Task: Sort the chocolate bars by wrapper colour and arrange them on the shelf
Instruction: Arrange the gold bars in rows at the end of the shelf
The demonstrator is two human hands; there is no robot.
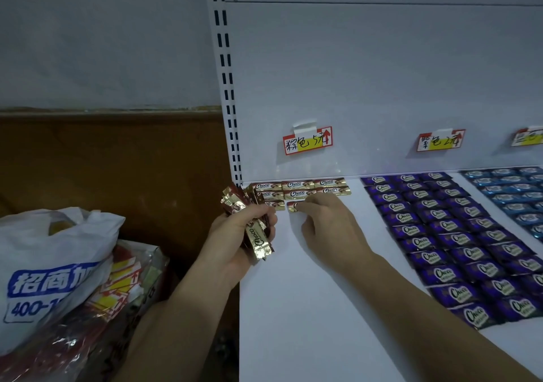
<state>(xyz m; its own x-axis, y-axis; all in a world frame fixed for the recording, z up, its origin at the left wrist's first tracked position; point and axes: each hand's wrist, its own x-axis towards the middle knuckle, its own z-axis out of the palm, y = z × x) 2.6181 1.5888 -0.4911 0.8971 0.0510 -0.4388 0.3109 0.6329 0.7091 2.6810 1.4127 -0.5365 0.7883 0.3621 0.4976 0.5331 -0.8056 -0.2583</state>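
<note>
Brown-section filling: left hand grips a bundle of brown-and-gold foil chocolate bars, right hand presses a single brown bar onto the white metal shelf with unclenched fingers; next probably squaring it up.

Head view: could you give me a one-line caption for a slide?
Right hand presses a brown bar onto the shelf while the left hand grips a bunch of brown bars.
</note>
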